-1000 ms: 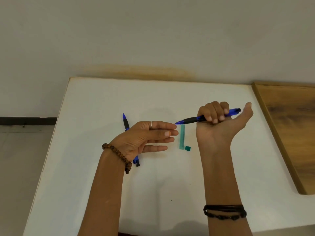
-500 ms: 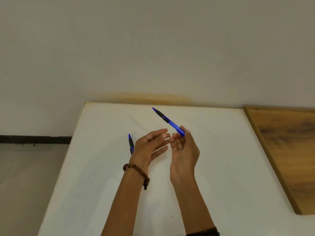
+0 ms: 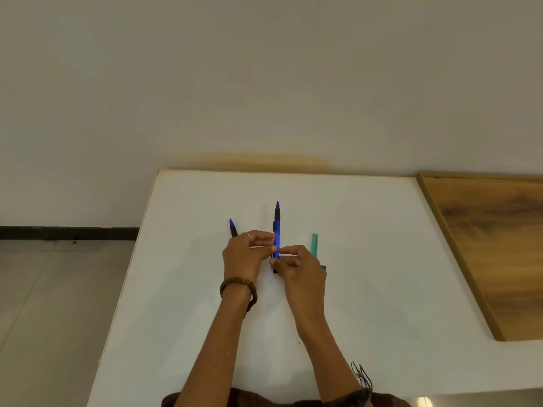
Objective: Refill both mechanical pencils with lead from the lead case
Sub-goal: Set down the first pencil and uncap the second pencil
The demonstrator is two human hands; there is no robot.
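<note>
Blue plastic was what you had between both hands: the held pencil (image 3: 276, 230) pointed away from you, tip toward the wall, with the fingers of your left hand (image 3: 246, 255) closed on the middle of its barrel and your right hand (image 3: 299, 267) pinched around its near end, where the cap would sit. The second pencil (image 3: 233, 227) lay on the white tabletop (image 3: 367, 259) just beyond your left hand, mostly hidden by it, so only its tip and dark grip showed. The teal lead case (image 3: 314, 245) lay just to the right of your right hand, with a small teal piece (image 3: 323, 267), probably its lid, at its near end; whether the case was open could not be told from this far. Judging by the grip, you were at the cap of the first pencil, either pulling it off or seating it. To do that well, you needed to keep the left hand firm and still on the barrel and let only the right-hand fingertips work, pulling straight along the pencil's axis instead of bending it. Holding the open end level or slightly raised would have kept any lead from sliding out, and the cap was best kept in the fingers, since a small part could easily roll off the tabletop.
</note>
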